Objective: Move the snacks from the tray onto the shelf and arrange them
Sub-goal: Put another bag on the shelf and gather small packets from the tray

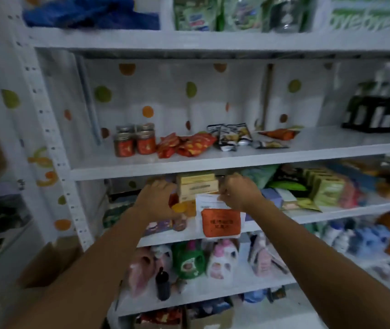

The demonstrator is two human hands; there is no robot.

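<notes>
Both arms reach fwd & slightly up into the second shelf (213,236) from below, forearms converging on one spot. The thing in play is the pouch (220,218), white w/ an orange label, standing at the shelf's front edge btwn the two hands, its long axis roughly vertical, top edge up by the knuckles. Right hand (240,192) is nearer: fingers curled shut, pinching the pouch's top right corner, wrist about level. Left hand (157,200) sits just left of it, fingers bent over small items there, an orange-yellow one (177,207) showing under the palm; can't tell if it's gripping that or just steadying it. Directly behind the pouch is a stack of beige boxes (197,186), touching or nearly so, view too soft to say which. Next move prob turns on that: pouch has to settle upright in front of the boxes w/o tipping off the lip, so right hand does the placing, left squares up. Upper shelf (236,160) already holds jars (134,142), red packets (187,144), dark packs (230,136). No tray in view.
</notes>
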